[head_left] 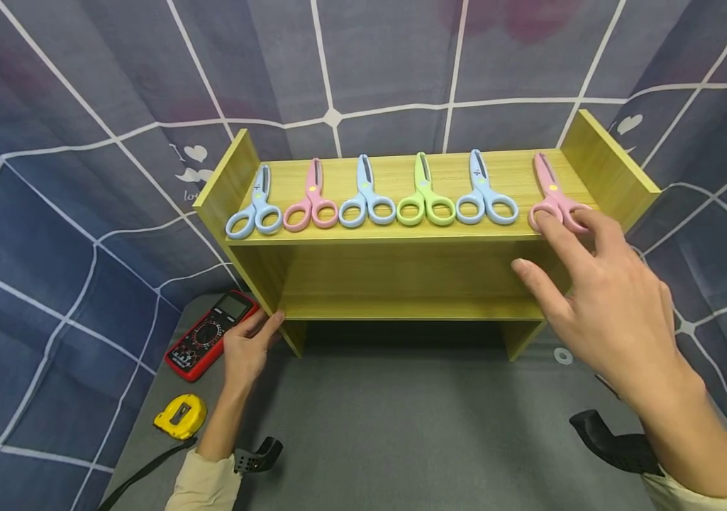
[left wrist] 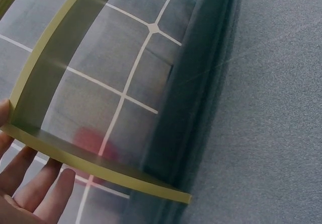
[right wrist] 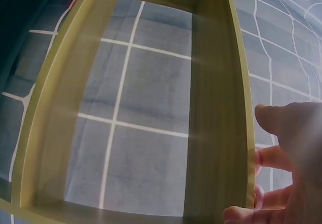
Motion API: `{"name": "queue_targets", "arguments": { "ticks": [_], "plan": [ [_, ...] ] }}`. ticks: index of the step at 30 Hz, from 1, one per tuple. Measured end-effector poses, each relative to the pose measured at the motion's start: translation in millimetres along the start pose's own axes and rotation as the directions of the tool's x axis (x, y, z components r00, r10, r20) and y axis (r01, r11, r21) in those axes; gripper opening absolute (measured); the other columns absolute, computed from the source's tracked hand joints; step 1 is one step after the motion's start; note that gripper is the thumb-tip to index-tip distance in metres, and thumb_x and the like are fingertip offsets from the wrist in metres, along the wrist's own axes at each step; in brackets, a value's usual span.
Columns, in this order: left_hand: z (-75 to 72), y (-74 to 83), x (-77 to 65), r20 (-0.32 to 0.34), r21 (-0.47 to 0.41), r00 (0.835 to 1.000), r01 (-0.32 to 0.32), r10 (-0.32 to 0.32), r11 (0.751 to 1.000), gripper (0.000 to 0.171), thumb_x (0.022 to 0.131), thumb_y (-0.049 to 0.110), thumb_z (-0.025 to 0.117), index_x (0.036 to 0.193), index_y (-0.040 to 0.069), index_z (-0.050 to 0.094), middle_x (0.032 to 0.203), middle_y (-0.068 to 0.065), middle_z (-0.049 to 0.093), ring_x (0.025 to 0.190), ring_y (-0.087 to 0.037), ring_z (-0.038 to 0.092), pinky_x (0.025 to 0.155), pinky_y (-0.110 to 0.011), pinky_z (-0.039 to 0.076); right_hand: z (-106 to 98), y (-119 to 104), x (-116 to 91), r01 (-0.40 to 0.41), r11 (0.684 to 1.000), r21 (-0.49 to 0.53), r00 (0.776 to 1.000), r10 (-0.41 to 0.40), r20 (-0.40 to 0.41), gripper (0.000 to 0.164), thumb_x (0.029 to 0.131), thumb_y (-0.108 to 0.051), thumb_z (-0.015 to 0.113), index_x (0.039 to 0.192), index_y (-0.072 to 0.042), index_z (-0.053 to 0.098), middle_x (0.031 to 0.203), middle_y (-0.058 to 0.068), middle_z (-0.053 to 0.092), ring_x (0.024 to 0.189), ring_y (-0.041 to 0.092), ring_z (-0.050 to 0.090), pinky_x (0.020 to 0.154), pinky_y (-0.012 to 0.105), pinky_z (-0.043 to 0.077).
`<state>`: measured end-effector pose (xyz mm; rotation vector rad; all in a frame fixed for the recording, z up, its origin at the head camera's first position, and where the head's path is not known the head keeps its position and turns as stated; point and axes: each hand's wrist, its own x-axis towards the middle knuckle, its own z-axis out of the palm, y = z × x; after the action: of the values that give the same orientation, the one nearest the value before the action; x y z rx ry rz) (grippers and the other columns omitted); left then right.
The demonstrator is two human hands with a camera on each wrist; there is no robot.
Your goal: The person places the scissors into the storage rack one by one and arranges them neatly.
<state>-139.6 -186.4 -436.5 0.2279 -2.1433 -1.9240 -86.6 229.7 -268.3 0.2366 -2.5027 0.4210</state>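
A two-tier wooden shelf point(head_left: 395, 309) stands on the grey table. Across its top board lies a row of scissors with blades pointing to the back: blue scissors point(head_left: 261, 188) at the left end, pink scissors point(head_left: 314, 181), blue scissors point(head_left: 365, 177), green scissors point(head_left: 423, 174), blue scissors point(head_left: 480, 174). Pink scissors point(head_left: 549, 177) lie at the right end, spaced apart from the others. My right hand point(head_left: 625, 312) touches their handle loops with its fingertips, thumb held apart. My left hand point(head_left: 247, 355) grips the shelf's lower left side, thumb at the edge in the left wrist view.
A red multimeter point(head_left: 211, 335) lies left of the shelf, with a yellow tape measure point(head_left: 181, 416) nearer me. On the right, a small white ring point(head_left: 563, 356) lies on the table. A checked dark blue curtain point(head_left: 389, 57) hangs behind and at both sides.
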Motion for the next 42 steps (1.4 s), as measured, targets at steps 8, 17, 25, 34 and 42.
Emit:
{"name": "queue_targets", "arguments": {
  "ticks": [8,17,25,34,42],
  "plan": [
    [0.4,-0.2,0.3,-0.005,0.007,1.0,-0.004,0.004,1.0,0.036,0.09,0.012,0.074,0.123,-0.001,0.067,0.105,0.005,0.07,0.09,-0.006,0.069,0.079,-0.037,0.058,-1.0,5.2,8.7,-0.006,1.0,0.014,0.999,0.006,0.041,0.054,0.091,-0.032,0.071,0.141,-0.019,0.056,0.141,0.023,0.042,0.117,0.046,0.048,0.067,0.068,0.042],
    [0.2,0.3,1.5,-0.009,0.038,1.0,-0.009,0.009,0.999,0.037,0.091,0.01,0.073,0.125,-0.004,0.065,0.117,-0.014,0.067,0.088,-0.005,0.069,0.077,-0.032,0.06,-2.3,7.9,17.8,-0.015,1.0,-0.009,0.996,0.015,0.084,0.051,0.094,-0.037,0.066,0.141,-0.02,0.057,0.141,0.02,0.045,0.095,0.05,0.056,0.059,0.064,0.042],
    [-2.2,1.2,1.3,-0.01,0.051,1.0,0.01,-0.009,0.999,0.038,0.092,0.012,0.072,0.127,-0.001,0.065,0.121,-0.016,0.065,0.087,-0.003,0.069,0.079,-0.036,0.059,-3.5,5.9,14.7,-0.004,0.999,0.05,0.999,0.002,0.037,0.052,0.091,-0.031,0.07,0.141,-0.022,0.057,0.143,0.016,0.044,0.097,0.044,0.057,0.057,0.061,0.04],
    [-6.3,-1.3,-0.8,0.009,0.064,0.999,-0.045,0.045,0.997,0.038,0.093,0.014,0.072,0.128,0.002,0.065,0.115,-0.01,0.068,0.09,-0.007,0.069,0.077,-0.03,0.06,-3.7,-3.5,-0.9,0.169,0.98,0.109,0.962,-0.14,-0.234,0.05,0.096,-0.043,0.057,0.129,-0.006,0.066,0.138,0.018,0.053,0.064,0.018,0.051,0.045,0.039,0.037],
    [-18.0,16.3,-9.6,-0.066,0.074,0.948,-0.307,0.312,0.949,0.046,0.089,-0.005,0.07,0.133,-0.004,0.059,0.117,0.003,0.063,0.098,-0.007,0.065,0.083,-0.013,0.053,2.1,-17.7,-24.1,0.293,0.942,0.161,0.93,-0.242,-0.275,0.057,0.1,-0.049,0.049,0.115,0.001,0.07,0.125,0.021,0.061,0.066,0.014,0.051,0.045,0.028,0.037]
  ]
}}
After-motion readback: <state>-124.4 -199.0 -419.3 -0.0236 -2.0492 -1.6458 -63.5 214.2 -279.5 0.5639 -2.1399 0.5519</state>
